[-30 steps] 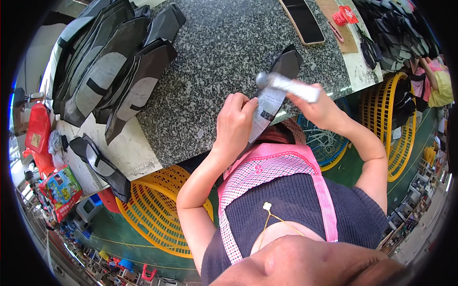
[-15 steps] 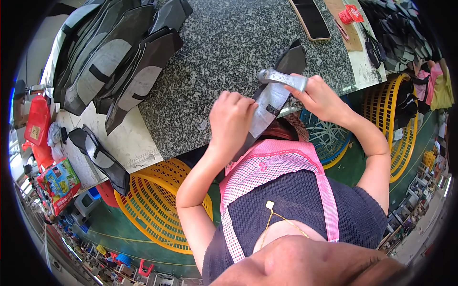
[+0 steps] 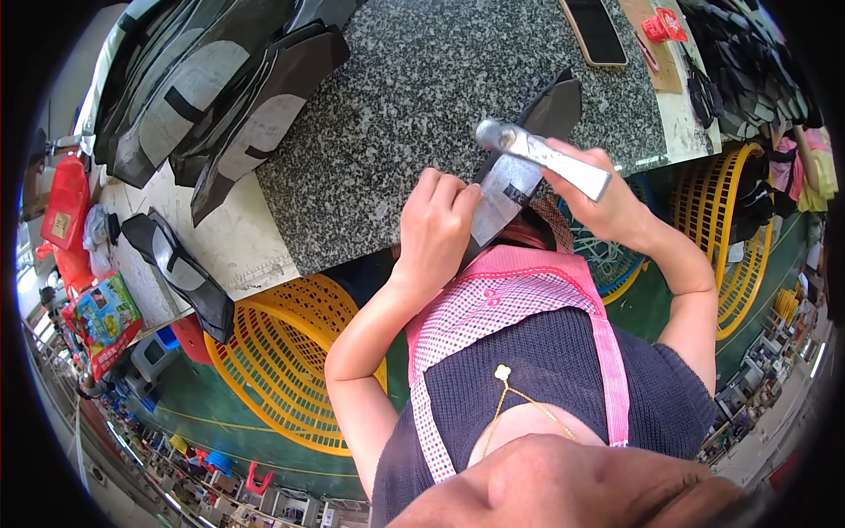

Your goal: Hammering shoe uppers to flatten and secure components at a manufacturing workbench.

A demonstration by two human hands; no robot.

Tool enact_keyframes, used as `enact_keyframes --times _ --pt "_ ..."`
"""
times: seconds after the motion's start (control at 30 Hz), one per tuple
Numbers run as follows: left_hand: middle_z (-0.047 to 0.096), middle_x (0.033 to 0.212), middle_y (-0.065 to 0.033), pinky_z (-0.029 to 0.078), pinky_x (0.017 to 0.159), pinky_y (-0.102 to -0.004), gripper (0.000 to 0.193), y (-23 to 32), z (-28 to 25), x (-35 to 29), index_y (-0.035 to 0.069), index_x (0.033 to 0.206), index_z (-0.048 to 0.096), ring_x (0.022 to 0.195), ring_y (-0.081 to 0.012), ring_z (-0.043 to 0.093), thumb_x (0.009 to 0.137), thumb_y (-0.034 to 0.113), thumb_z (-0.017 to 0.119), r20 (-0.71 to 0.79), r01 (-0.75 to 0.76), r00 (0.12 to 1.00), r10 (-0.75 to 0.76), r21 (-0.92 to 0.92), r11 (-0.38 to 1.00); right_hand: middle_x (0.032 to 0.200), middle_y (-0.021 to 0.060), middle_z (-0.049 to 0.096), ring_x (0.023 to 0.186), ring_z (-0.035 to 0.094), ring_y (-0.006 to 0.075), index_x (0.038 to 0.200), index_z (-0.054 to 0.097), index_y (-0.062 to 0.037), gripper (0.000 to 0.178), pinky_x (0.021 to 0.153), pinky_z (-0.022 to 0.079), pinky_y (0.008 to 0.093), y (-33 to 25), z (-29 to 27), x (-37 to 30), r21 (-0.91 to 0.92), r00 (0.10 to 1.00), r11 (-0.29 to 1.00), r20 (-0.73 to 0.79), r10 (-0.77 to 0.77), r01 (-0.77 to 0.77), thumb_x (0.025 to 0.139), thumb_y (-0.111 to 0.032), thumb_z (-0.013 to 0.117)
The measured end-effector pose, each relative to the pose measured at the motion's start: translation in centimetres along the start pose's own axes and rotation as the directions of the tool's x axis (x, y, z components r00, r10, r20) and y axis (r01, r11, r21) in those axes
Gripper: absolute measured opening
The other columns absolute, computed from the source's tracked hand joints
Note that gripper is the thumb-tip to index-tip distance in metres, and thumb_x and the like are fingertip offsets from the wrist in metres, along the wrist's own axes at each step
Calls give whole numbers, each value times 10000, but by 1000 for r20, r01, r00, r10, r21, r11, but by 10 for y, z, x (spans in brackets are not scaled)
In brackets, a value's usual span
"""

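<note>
My right hand point(image 3: 602, 207) grips a silvery metal hammer point(image 3: 546, 158), whose rounded end points left above a dark, long, pointed shoe-upper-like piece point(image 3: 554, 110). That piece has a light grey patch with a short black strip on it and lies slantwise over the near edge of the speckled stone slab point(image 3: 396, 97). At its left edge my left hand point(image 3: 438, 224) is closed, fingers pinching the piece. The hammer and my right hand cover part of it. Whether the hammer touches the piece I cannot tell.
Stacked similar pieces point(image 3: 202, 88) lie at far left, and a smaller bundle point(image 3: 180, 273) overhangs the near edge. A phone point(image 3: 598, 33) and a red tub point(image 3: 664, 26) lie far right. Yellow baskets point(image 3: 290, 361) stand below the table; another dark pile point(image 3: 748, 62) fills the far right.
The hammer has turned in my right hand, its broad end swinging down and toward me. My left hand keeps its hold on the piece. The whole view has shifted slightly.
</note>
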State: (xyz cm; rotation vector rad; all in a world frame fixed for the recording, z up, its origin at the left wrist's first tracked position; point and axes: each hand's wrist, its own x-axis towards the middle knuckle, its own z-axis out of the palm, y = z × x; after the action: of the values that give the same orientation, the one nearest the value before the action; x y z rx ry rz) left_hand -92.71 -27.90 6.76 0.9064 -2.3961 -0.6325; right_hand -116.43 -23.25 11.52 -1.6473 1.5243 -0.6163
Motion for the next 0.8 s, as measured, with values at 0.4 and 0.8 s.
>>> enact_keyframes --times 0.4,0.8 --pt "620 816 -69 500 675 -361 121 1 -4 -18 33 881 699 787 -256 583 775 65 748 -1 -49 999 50 92 995 673 227 585 699 630 450 934 557 3 94 571 470 431 -23 9 -1 127 1000 992 -3 -19 19 934 -90 542" --pt "602 815 -34 451 679 -349 103 3 -9 -29 61 869 685 810 -223 569 800 124 730 24 -15 1000 11 169 985 708 233 609 721 636 449 965 539 0 109 604 479 520 -24 5 2 135 988 989 132 -79 61 899 -62 599"
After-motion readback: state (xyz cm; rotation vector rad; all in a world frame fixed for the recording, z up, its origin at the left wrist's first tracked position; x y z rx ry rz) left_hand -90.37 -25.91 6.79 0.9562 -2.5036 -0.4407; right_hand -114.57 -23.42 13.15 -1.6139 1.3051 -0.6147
